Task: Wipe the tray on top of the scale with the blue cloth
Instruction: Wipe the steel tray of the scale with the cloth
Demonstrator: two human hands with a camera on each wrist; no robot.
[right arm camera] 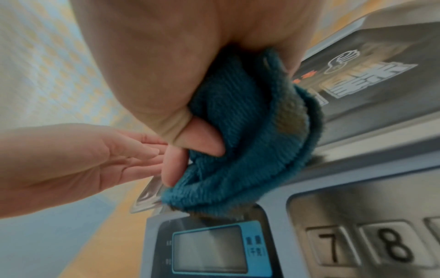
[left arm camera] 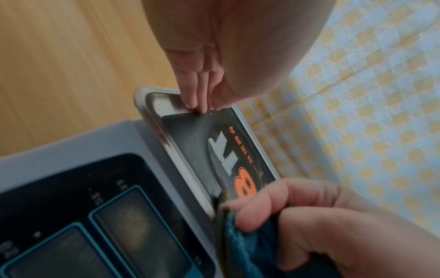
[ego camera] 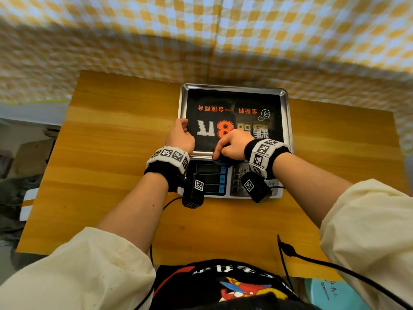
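A steel tray (ego camera: 288,121) with a black printed sheet in it sits on the grey scale (ego camera: 225,194). My left hand (ego camera: 180,132) rests straight fingers (left arm camera: 194,97) against the tray's left rim (left arm camera: 152,112). At the tray's near edge, my right hand (ego camera: 231,145) grips the bunched blue cloth (ego camera: 220,161). The cloth (right arm camera: 250,135) hangs over the near rim (right arm camera: 357,150), just above the scale's display (right arm camera: 209,248). From the left wrist, the right hand (left arm camera: 309,216) and the cloth (left arm camera: 240,246) show at the lower right.
The scale stands on a wooden table (ego camera: 111,153) against a yellow-checked cloth wall (ego camera: 201,41). Its keypad (right arm camera: 393,246) lies under my right wrist. Black cables (ego camera: 312,258) trail over the table's near side. Clutter lies past the table's left edge (ego camera: 22,175).
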